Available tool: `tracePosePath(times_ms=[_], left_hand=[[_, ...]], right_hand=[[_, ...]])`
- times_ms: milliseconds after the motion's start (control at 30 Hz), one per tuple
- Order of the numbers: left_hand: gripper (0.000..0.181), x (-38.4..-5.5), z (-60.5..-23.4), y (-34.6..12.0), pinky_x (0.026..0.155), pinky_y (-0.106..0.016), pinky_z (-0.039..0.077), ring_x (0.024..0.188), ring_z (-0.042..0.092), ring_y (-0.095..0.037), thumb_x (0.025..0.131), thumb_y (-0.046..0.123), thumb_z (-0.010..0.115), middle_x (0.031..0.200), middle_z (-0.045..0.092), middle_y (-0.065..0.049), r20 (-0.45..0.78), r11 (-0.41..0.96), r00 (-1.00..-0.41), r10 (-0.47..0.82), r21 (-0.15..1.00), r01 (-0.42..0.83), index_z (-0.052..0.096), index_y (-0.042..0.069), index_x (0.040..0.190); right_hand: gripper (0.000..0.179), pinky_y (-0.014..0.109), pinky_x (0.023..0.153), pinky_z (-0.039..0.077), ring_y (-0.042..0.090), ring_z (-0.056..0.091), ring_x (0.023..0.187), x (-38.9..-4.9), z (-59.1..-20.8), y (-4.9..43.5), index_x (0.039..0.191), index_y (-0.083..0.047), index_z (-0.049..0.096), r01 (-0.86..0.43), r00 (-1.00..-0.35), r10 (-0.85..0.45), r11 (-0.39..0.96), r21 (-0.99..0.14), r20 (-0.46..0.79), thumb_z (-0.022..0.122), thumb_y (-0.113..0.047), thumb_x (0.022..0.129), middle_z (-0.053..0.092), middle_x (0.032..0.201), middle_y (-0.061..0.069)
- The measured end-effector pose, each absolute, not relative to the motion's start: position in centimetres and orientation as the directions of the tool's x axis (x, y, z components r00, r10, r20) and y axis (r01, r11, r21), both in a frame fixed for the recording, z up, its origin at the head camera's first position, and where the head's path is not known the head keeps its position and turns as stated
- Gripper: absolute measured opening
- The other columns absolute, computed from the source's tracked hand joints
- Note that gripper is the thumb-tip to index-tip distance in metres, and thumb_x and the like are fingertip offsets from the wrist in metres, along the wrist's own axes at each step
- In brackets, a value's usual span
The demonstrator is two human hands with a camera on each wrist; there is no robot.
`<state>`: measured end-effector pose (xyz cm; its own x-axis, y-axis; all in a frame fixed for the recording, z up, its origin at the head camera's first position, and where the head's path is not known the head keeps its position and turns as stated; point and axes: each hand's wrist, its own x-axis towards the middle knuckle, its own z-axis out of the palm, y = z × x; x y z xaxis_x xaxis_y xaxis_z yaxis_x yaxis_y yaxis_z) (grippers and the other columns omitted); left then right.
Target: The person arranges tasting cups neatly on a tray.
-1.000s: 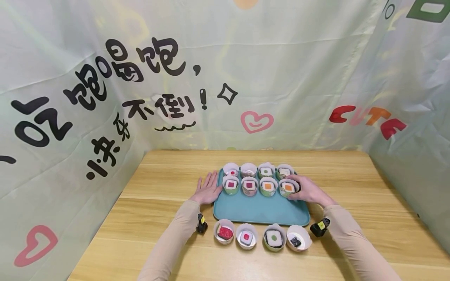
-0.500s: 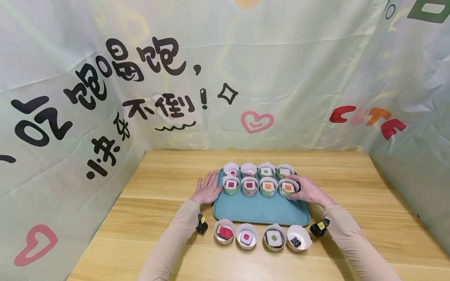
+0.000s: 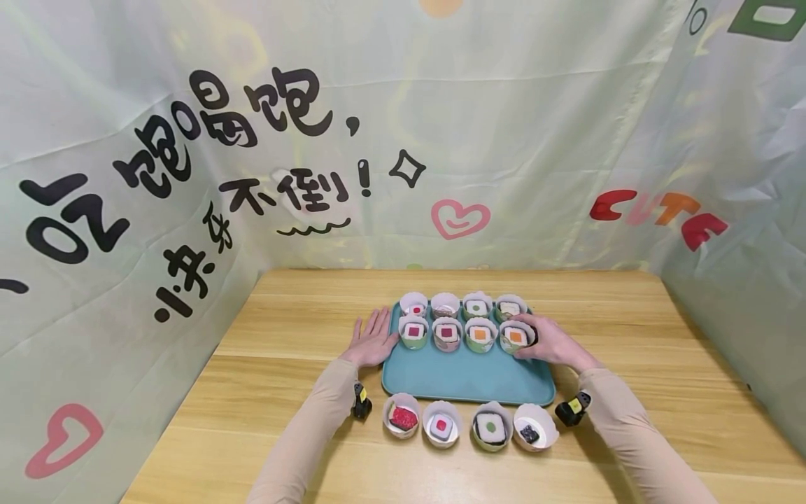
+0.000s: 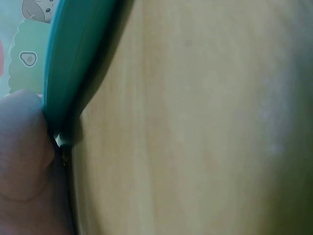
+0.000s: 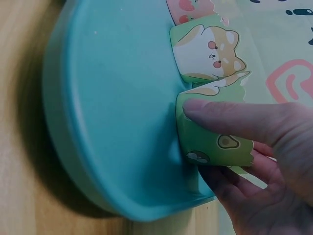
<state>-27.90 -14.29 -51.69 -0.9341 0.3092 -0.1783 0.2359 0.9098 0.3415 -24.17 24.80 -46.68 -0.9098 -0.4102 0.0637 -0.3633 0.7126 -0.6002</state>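
Observation:
My right hand point(image 3: 550, 341) grips a green paper baking cup point(image 5: 215, 128) printed with a cartoon animal and an avocado. In the head view an orange-centred sushi-like piece point(image 3: 515, 337) shows inside it. Thumb and fingers lie on opposite sides of the cup, which stands at the right end of the front row on a teal tray point(image 3: 466, 378). My left hand point(image 3: 371, 341) lies flat on the table with fingers spread, its thumb at the tray's left rim. The left wrist view shows that thumb point(image 4: 22, 142) right against the tray edge.
Two rows of paper cups, such as the purple-centred one point(image 3: 447, 333), fill the tray's back half. On the wooden table point(image 3: 264, 406), several more cups line up before the tray, one with a red piece point(image 3: 403, 418), one with a black piece point(image 3: 529, 434). A printed cloth backdrop point(image 3: 535, 140) encloses the table.

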Motion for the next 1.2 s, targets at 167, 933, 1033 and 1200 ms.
tracePosePath(times_ms=[167, 933, 1033, 1200], left_hand=[[0.068, -27.9, -51.6, -14.3, 0.127, -0.054, -0.007, 0.160, -0.004, -0.025, 0.108, 0.046, 0.020, 0.172, -0.003, -0.004, -0.184, 0.913, -0.934, 0.306, 0.335, 0.233, 0.002, 0.010, 0.163], [0.069, -28.0, -52.0, -14.4, 0.127, -0.054, -0.006, 0.160, -0.004, -0.025, 0.108, 0.047, 0.019, 0.172, -0.003, -0.004, -0.170, 0.907, -0.935, 0.313, 0.346, 0.240, 0.001, 0.009, 0.163], [0.069, -28.1, -52.1, -14.4, 0.127, -0.054, -0.006, 0.160, -0.004, -0.025, 0.108, 0.047, 0.019, 0.172, -0.003, -0.004, -0.169, 0.907, -0.935, 0.313, 0.345, 0.241, 0.001, 0.010, 0.163], [0.069, -28.1, -52.1, -14.4, 0.127, -0.054, -0.006, 0.160, -0.004, -0.024, 0.108, 0.047, 0.019, 0.172, -0.003, -0.003, -0.173, 0.908, -0.934, 0.313, 0.343, 0.241, 0.001, 0.010, 0.163]], right_hand=[[0.071, 0.059, 0.094, 0.052, 0.048, 0.060, 0.116, -24.1, -46.6, 25.0, 0.136, 0.009, 0.054, -0.360, -0.910, -0.410, 0.704, -0.612, 0.064, 0.086, -0.012, 0.076, 0.063, 0.127, 0.032], [0.071, 0.044, 0.097, 0.056, 0.047, 0.059, 0.122, -23.5, -46.5, 26.6, 0.141, 0.009, 0.048, -0.260, -0.921, -0.389, 0.583, -0.770, 0.016, 0.081, -0.018, 0.085, 0.057, 0.136, 0.033], [0.068, 0.028, 0.095, 0.054, 0.041, 0.061, 0.122, -23.5, -46.6, 27.0, 0.143, 0.008, 0.048, -0.225, -0.922, -0.387, 0.540, -0.811, -0.002, 0.079, -0.020, 0.088, 0.057, 0.137, 0.032], [0.062, 0.014, 0.090, 0.050, 0.013, 0.063, 0.115, -23.5, -46.6, 27.6, 0.143, 0.006, 0.049, -0.160, -0.932, -0.362, 0.468, -0.869, -0.023, 0.074, -0.020, 0.093, 0.058, 0.138, 0.029]])
